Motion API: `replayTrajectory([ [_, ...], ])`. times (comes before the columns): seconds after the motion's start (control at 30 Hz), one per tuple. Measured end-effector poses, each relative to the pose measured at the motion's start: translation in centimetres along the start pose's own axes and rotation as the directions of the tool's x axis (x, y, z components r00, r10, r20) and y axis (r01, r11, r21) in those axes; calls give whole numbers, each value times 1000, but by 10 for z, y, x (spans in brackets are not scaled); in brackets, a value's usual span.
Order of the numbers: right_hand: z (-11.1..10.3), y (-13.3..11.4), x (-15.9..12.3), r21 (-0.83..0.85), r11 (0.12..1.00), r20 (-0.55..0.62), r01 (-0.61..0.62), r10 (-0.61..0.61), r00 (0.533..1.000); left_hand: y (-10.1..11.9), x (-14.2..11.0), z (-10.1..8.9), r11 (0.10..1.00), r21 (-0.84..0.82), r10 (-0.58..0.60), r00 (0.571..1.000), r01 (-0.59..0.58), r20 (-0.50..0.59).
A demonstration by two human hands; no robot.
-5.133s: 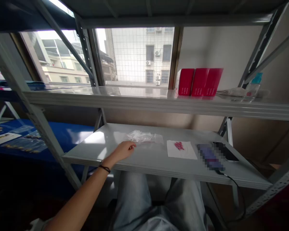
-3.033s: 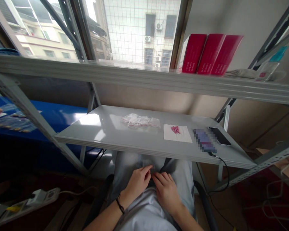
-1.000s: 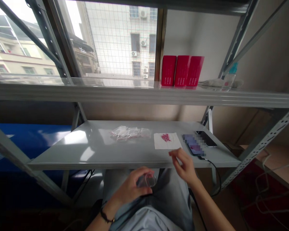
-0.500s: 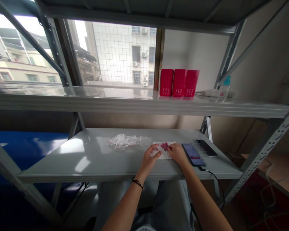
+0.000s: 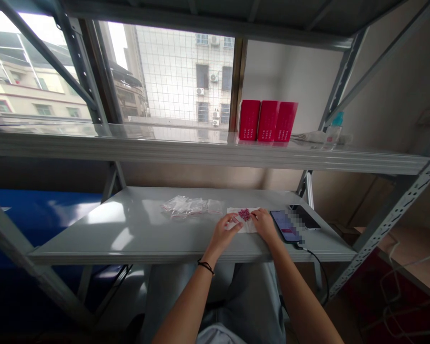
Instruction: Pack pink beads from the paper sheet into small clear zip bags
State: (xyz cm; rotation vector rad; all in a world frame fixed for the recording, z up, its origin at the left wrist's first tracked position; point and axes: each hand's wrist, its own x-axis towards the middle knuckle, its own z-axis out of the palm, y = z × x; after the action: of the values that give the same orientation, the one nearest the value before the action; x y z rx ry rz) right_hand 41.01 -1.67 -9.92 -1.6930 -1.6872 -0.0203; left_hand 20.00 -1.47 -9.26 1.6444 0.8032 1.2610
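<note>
A small heap of dark pink bead-like pieces (image 5: 244,214) lies on a white sheet (image 5: 250,229) near the front of the grey shelf. At the heap's left, my left hand (image 5: 222,233) rests with thumb and fingers apart, curved over the sheet's left edge. Something pinkish shows between them, too small to make out. My right hand (image 5: 263,222) is at the heap's right side, fingertips pressed together at the pieces; what they pinch is hidden. Several clear plastic bags (image 5: 188,207) lie in a loose pile to the left.
Right of the sheet lie a phone with a lit screen (image 5: 284,223), a cable (image 5: 313,258) plugged into it, and a second dark phone (image 5: 306,216). On the shelf above stand three red boxes (image 5: 268,121) and a clear bottle with a blue cap (image 5: 333,131).
The view has shifted slightly, so the shelf and its contents sit a little higher. Both hands stay at the pink heap, with only slight finger movement.
</note>
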Motion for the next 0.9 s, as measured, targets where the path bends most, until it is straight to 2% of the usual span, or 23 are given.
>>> replayTrajectory([
  [0.13, -16, -10, -1, 200, 979, -4, 50, -50, 999, -1, 0, 0, 1000, 2, -4, 1000, 4, 10],
  [0.23, -30, -29, -2, 317, 938, 33, 143, -162, 986, 3, 0, 0, 1000, 0, -1, 999, 1, 40],
  [0.37, -41, -50, 1, 401, 876, 103, 267, -333, 937, 8, -1, -1, 1000, 3, 21, 996, -22, 88],
  [0.43, -39, -48, 5, 379, 890, 99, 255, -313, 945, 9, -1, -1, 1000, 5, 11, 997, -11, 81],
  [0.53, -28, -29, 10, 277, 951, 27, 139, -152, 988, 7, -1, -1, 1000, 10, -19, 999, 18, 42],
  [0.63, -12, -8, 11, 178, 982, -3, 67, -67, 998, 5, 0, -1, 1000, 8, -30, 999, 30, 34],
  [0.73, 2, 3, 7, 89, 993, 13, 72, -73, 997, 5, -1, -1, 999, 2, -32, 999, 32, 41],
  [0.9, 12, 6, 2, -9, 990, 62, 142, -141, 988, 4, -1, 0, 1000, -10, -22, 998, 22, 51],
])
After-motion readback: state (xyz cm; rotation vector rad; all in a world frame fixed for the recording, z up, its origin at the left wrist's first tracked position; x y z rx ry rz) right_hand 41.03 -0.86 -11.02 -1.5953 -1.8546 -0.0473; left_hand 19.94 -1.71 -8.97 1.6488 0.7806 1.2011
